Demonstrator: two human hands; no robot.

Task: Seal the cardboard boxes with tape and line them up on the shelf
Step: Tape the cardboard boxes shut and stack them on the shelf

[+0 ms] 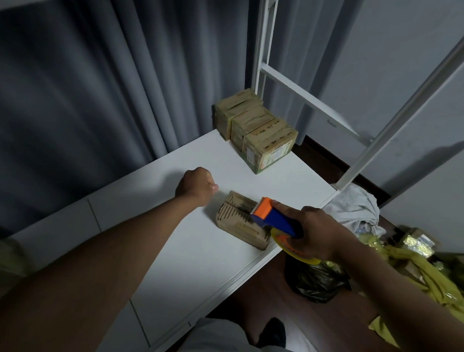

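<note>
A small cardboard box (240,223) lies on the white shelf (197,258) near its front edge. My right hand (317,231) grips a blue and orange tape dispenser (273,220), whose orange toothed head hangs over the box's right end. A yellow tape roll (297,252) sits under that hand. My left hand (197,185) hovers above the shelf just left of the box, fingers curled, holding nothing. Three taped cardboard boxes (256,129) stand in a row at the shelf's far right end.
White metal shelf posts (394,115) rise on the right. Grey curtains (100,78) hang behind the shelf. On the dark floor to the right lie a black bag (316,283), a white cloth (355,209), yellow fabric (427,277) and a flat cardboard piece (418,241).
</note>
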